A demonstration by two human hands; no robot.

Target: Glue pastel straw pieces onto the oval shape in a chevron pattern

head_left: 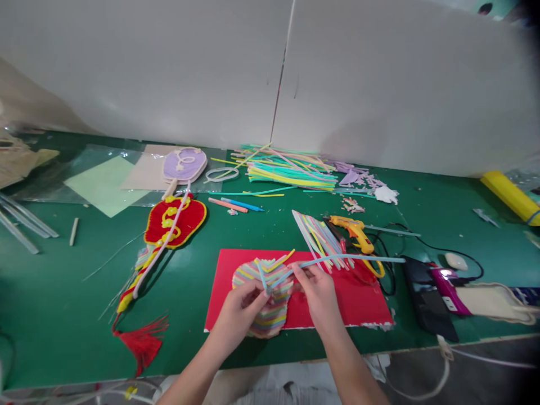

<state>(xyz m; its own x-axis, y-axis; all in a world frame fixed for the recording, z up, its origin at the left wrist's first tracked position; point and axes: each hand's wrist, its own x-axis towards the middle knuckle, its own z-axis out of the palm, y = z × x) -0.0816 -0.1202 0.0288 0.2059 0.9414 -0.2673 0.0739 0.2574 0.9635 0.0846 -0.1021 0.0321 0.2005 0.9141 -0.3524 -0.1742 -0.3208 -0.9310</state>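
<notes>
A light blue pipe cleaner [367, 257] runs between my two hands and sticks out far to the right. My left hand [243, 306] pinches its bent left end between thumb and fingertips. Further along, my right hand [315, 288] grips the same strip, thumb and fingers closed around it. Beneath both hands lies a rounded panel [270, 323] of pastel striped pipe cleaners, its upper edge carrying a few loose-ended yellow and pink strips. The panel rests on a red board [371, 306]; my fingers cover part of it.
Cut pipe cleaners [312, 233] lie at the board's upper right, beside a yellow glue gun [354, 230]. A long pipe cleaner bundle [291, 171] is by the wall. Left are a red fan [154, 222] with tassel and a purple fan [185, 169]. A black phone [426, 298] lies right.
</notes>
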